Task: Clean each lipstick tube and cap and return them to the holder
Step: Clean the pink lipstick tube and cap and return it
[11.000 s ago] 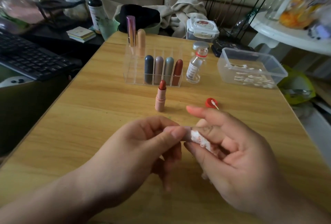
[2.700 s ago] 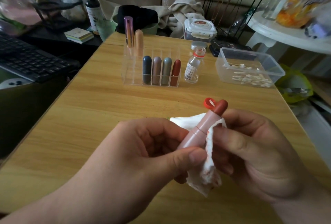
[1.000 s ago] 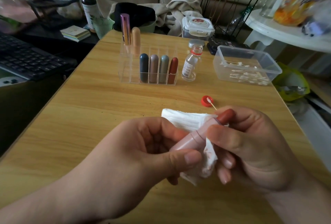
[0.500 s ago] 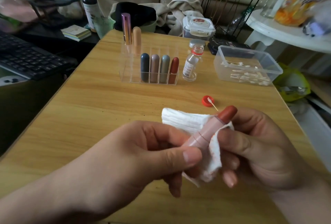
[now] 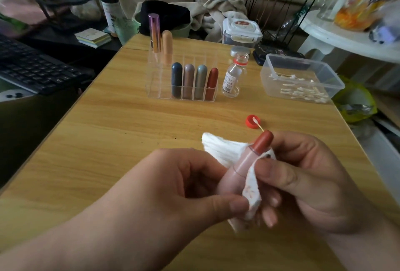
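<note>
**Wiping the uncapped lipstick tube [image 5: 240, 171].** We hold the tube low in the view, above the surface [image 5: 129, 132], tilted with its tip toward one o'clock. The left hand [image 5: 173, 188] grips the base, its fingers [image 5: 216, 203] curled round the lower barrel. The right hand [image 5: 313, 184] pinches a white pad [image 5: 223, 151] against the upper barrel, thumb in front and the other fingers behind.

To do this step well, we judge that the left hand should turn the barrel while the right presses the pad flat. Working from the collar toward the base would carry smears away from the product. The pad should be kept off the exposed bullet [image 5: 263, 141], which is likely soft and easily dented. The pad's lower flap shows reddish marks, so a fresh fold would serve better.

The barrel is a glossy dusty pink with a ring seam midway. The bullet is brick red and rounded, standing out of the collar. Its cap we cannot see.

At twelve o'clock from the hands, well apart, stands the clear holder [image 5: 155, 84]. It has four capped lipsticks in its front row and two taller ones behind, and the front slot at its nine o'clock end appears free. A red lid [image 5: 250, 122] bearing a cotton swab lies just beyond the bullet.
</note>
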{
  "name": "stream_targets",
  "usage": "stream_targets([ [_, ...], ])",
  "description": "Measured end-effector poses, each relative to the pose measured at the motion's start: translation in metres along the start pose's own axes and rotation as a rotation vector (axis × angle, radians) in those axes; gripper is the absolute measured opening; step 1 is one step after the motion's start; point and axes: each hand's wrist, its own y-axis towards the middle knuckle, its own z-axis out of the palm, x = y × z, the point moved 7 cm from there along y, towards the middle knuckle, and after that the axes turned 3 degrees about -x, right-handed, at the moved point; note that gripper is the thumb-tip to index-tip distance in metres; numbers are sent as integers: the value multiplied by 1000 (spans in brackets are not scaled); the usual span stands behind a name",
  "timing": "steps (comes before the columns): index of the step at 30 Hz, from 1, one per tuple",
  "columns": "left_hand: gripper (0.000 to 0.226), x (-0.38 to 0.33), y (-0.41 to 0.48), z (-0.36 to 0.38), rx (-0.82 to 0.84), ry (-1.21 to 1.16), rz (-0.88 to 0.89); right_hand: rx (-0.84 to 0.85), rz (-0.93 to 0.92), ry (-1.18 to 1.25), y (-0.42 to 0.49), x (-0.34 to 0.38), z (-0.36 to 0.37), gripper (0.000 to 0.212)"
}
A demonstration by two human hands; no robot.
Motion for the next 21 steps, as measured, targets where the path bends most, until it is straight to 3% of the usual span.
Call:
stream_targets([
  [4,51,1,-4,-3,-168,-16,-45,-43,26,22,0,-7,2,22],
  [9,51,0,-3,-8,-234,-6,-4,-90,84,-78,-4,-11,-1,47],
  [11,43,0,0,-6,-178,-54,-6,-137,79,-123,-5,-11,-4,42],
  [16,13,0,7,4,26,-353,1,-178,103,28,-3,-7,-12,29],
  [21,28,12,11,5,58,-586,0,-158,350,188,-1,-14,-31,37],
])
